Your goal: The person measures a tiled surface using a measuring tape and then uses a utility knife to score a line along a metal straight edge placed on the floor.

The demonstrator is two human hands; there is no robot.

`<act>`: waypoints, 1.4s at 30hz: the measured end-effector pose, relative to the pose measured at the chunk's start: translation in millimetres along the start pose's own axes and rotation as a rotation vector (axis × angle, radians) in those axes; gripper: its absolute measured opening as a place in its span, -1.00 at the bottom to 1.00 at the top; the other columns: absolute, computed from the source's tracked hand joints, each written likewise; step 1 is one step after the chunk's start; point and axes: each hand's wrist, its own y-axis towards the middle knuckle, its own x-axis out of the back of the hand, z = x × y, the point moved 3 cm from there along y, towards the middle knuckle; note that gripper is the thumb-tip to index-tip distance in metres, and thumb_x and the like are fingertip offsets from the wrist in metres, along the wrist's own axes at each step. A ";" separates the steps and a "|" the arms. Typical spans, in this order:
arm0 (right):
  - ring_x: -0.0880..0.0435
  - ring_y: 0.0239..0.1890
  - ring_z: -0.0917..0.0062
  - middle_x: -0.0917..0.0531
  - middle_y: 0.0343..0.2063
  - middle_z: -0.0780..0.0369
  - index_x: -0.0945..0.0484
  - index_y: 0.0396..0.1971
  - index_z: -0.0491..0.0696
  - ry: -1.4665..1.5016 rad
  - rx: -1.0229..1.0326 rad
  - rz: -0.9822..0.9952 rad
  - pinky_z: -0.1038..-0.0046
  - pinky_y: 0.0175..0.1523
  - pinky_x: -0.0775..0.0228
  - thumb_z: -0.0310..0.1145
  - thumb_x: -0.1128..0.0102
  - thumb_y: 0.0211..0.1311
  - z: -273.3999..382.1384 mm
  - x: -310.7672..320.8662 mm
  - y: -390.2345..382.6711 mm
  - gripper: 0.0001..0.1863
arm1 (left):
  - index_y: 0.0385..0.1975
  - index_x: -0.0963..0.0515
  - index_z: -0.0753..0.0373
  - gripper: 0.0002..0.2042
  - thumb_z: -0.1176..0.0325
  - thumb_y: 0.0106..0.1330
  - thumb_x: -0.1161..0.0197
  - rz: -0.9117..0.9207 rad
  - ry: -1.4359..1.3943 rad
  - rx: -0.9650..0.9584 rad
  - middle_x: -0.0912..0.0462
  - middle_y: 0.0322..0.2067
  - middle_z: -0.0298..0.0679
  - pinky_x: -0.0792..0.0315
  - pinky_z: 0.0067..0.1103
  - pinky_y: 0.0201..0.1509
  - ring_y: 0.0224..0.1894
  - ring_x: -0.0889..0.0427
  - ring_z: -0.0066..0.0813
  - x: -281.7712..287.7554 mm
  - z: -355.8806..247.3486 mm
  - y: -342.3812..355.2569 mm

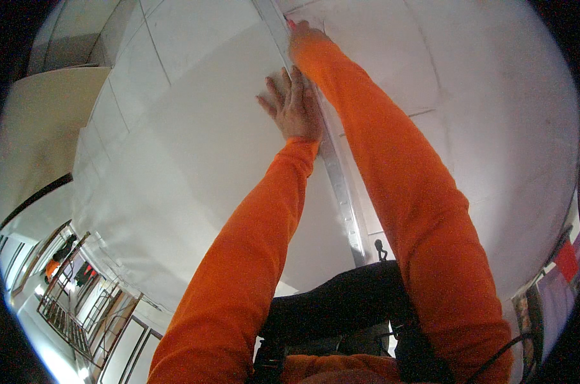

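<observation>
A long metal straightedge (336, 174) runs lengthwise over a broad white sheet or tabletop (200, 179). My left hand (296, 110) lies flat with spread fingers, its right side pressed on or against the straightedge. Farther off, at the strip's far part, my right hand (306, 40) is closed around a small red-tipped tool (290, 24). Most of that tool is hidden in the fist, so I cannot tell its kind. The tip is close to the straightedge's right edge. Thin dark lines cross the white surface on both sides.
A beige curved panel (53, 121) stands beyond the left edge. Lower left are metal-framed racks (69, 323) and a distant person in orange (51, 270). A red piece (566, 261) hangs at the far right. A black cable (504, 351) loops beside my right sleeve.
</observation>
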 end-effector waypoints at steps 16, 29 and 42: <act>-0.54 0.02 0.01 -0.52 -0.04 -0.17 -0.31 0.08 -0.22 0.074 -0.163 -0.154 0.08 0.11 -0.38 -0.27 0.12 0.27 -63.1 17.6 22.6 -0.55 | 0.30 -0.22 0.05 -0.51 0.23 0.34 0.06 -0.013 -0.030 -0.041 -0.26 0.29 -0.19 0.50 0.03 0.38 0.41 0.05 0.05 -12.5 -24.5 1.4; -0.58 -0.10 -0.05 -0.57 -0.19 -0.20 -0.25 0.05 -0.23 -0.004 0.120 -0.085 0.06 0.00 -0.44 -0.31 0.09 0.24 -73.0 5.0 -3.9 -0.57 | 0.34 -0.15 0.02 -0.49 0.24 0.36 0.06 0.055 0.019 -0.020 -0.24 0.31 -0.22 0.50 0.00 0.39 0.41 0.06 0.05 -22.9 -42.9 -1.2; -0.63 -0.24 -0.04 -0.61 -0.36 -0.19 -0.22 -0.06 -0.27 0.219 -0.203 -0.007 0.05 -0.14 -0.49 -0.17 0.14 0.33 -70.7 -19.4 -149.5 -0.57 | 0.31 -0.19 0.03 -0.50 0.23 0.34 0.02 -0.032 -0.053 -0.082 -0.27 0.29 -0.23 0.48 0.03 0.38 0.41 0.08 0.04 -18.6 -34.5 4.9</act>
